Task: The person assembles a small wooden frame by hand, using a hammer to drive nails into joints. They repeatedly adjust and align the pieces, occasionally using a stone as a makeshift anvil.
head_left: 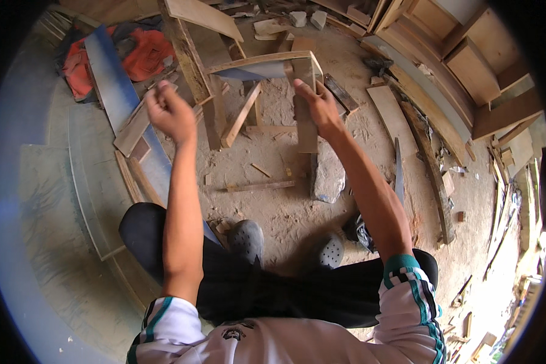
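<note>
A flat wooden slat (306,130) lies between 12 and 1 o'clock from the middle of the view, its length running roughly from 12 to 6. The right hand (323,112) grasps it by its right edge, thumb across the near face, the other fingers largely out of sight. The slat's top end overlaps a wooden frame (191,67) of nailed-looking boards; whether the two are joined, I cannot tell.

At 10 o'clock the left hand (173,113), blurred, is clenched just beside the frame's left post; whether it holds anything is unclear.

Just past the slat's lower end, towards 6 o'clock from it, sits a grey stone-like block (328,176). A thin stick (261,186) lies near the middle of the dusty floor. Grey clogs show at 7 (247,239) and 5 o'clock. At 3 o'clock is a tapered grey blade (399,173). Farther out, a blue-and-white board (112,73) and a red-and-dark cloth (142,54) lie near 10 o'clock, and a wooden cabinet carcass (476,70) stands at 2.
</note>
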### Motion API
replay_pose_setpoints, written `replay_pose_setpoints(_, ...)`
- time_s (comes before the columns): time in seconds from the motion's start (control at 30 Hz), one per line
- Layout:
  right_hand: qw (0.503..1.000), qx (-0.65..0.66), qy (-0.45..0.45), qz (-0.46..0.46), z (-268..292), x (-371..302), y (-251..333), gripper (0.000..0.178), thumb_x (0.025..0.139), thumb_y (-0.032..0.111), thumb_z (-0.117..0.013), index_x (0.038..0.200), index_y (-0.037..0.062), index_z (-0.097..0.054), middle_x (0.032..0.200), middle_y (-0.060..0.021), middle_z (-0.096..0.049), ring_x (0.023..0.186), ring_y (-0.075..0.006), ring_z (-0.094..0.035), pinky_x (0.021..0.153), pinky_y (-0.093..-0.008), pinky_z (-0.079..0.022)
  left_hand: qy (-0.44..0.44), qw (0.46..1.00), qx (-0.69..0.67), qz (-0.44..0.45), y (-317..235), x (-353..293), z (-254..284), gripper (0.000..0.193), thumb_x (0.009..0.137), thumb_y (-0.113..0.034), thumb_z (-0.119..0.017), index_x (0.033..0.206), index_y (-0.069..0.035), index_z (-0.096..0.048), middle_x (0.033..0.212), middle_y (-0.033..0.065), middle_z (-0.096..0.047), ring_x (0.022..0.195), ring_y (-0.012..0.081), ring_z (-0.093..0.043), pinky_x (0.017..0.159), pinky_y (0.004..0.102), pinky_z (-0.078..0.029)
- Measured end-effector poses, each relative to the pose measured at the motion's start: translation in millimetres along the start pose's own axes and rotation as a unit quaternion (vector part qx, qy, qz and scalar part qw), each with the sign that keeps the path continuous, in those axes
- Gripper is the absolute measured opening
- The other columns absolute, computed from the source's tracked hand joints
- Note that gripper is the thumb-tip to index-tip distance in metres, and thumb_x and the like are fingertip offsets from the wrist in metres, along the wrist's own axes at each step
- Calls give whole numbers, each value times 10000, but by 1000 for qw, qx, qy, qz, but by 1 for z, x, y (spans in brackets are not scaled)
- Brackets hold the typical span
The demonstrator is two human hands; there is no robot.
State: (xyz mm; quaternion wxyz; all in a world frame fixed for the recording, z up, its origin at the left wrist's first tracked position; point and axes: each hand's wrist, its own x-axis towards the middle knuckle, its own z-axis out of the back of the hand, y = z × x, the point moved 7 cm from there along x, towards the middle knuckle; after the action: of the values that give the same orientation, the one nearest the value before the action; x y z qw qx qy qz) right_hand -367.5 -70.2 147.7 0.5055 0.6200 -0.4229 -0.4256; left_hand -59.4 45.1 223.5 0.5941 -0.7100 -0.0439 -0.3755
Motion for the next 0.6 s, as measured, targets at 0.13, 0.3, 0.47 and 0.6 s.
replay_pose_setpoints(0.13, 997, 45, 44, -45, 12, 1, -5, 414, 887, 442, -661, 1009, 71, -525, 744, -48, -577, 611, -150, -573, 561, -317, -502, 184, 951, -26, 245, 61, -8, -14, 635, 916, -585, -498, 1185, -13, -559, 985, 93, -624, 992, 130, -559, 870, 268, -428)
replay_pose_setpoints(0.3, 993, 57, 81, -60, 11, -4, -23, 376, 903, 441, -637, 984, 94, -520, 759, -53, -591, 629, -150, -581, 582, -322, -507, 284, 782, -174, 527, 89, -90, -33, 861, 792, -812, -452, 1195, -57, -545, 942, 103, -617, 818, 208, -635, 763, 360, -530)
replay_pose_setpoints(0.47, 994, 60, 62, -65, 13, -1, -25, 386, 899, 451, -636, 980, 90, -525, 760, -51, -593, 621, -153, -581, 574, -324, -506, 288, 826, -137, 465, 85, -88, -41, 719, 795, -758, -530, 1001, -70, -570, 808, 67, -592, 609, 167, -607, 556, 323, -513)
replay_pose_setpoints(0.6, 995, 56, 41, -70, 16, -4, -24, 402, 900, 461, -629, 989, 81, -532, 761, -55, -597, 614, -160, -584, 567, -327, -509, 289, 821, -135, 473, 89, -90, -46, 670, 813, -719, -552, 940, -61, -574, 748, 56, -580, 551, 159, -590, 519, 311, -506)
